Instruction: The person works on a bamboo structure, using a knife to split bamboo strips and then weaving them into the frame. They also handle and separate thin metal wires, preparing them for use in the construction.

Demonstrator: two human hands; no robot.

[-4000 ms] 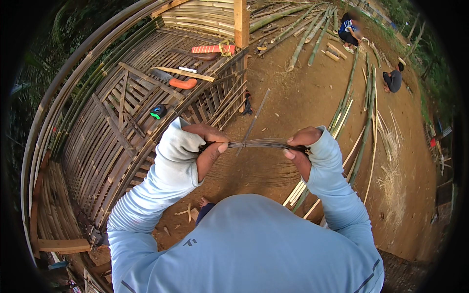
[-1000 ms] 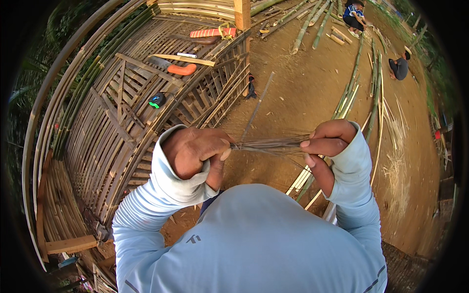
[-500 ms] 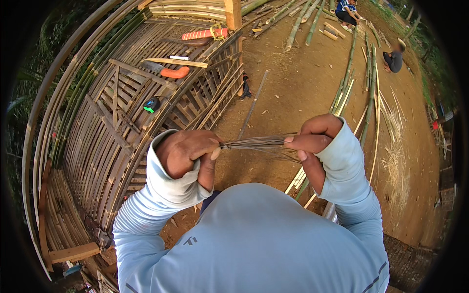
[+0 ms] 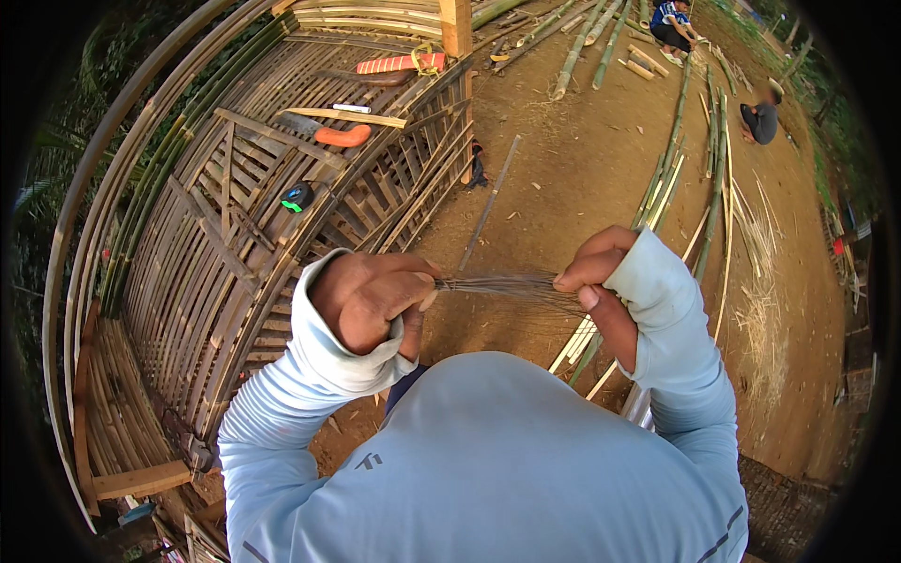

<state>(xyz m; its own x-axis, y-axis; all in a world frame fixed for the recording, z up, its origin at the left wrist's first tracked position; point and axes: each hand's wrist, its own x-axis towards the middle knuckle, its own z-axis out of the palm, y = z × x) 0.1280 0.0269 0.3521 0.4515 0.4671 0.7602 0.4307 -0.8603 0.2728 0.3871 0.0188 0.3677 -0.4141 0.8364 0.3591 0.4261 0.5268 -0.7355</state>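
My left hand (image 4: 371,296) is curled with its back up toward me, the fingers folded in and the index fingertip meeting the thumb in a tight pinch that points to my right. My right hand (image 4: 605,272) faces it at about the same height, its fingers bent and pointing left, the thumb angled up from below to pinch beneath them, the two pairs of fingertips well apart. My left forearm (image 4: 291,380) and right forearm (image 4: 685,347), both sleeved in light blue, rise with my arms bent out to either side.
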